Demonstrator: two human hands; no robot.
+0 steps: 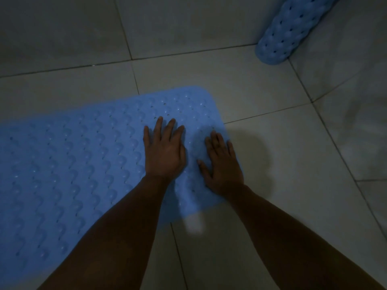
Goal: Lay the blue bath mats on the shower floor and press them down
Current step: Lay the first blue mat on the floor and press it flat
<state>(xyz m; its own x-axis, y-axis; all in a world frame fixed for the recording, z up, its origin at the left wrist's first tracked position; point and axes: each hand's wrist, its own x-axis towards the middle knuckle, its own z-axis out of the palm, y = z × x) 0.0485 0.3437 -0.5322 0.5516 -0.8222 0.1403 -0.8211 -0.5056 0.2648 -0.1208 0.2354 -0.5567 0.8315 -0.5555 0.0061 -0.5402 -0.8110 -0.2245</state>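
Note:
A blue bath mat (69, 164) with wavy bumps and small holes lies flat on the tiled shower floor, running from the left edge to the middle. My left hand (164, 151) rests palm down on its right part, fingers spread. My right hand (222, 164) lies flat beside it at the mat's right edge, fingers spread and pointing away from me. Neither hand holds anything. A second blue mat (287, 32), rolled up, leans in the far right corner.
Grey floor tiles (272, 143) with dark grout lines surround the mat. Tiled walls rise at the back (188, 24) and at the right (356, 91). The light is dim.

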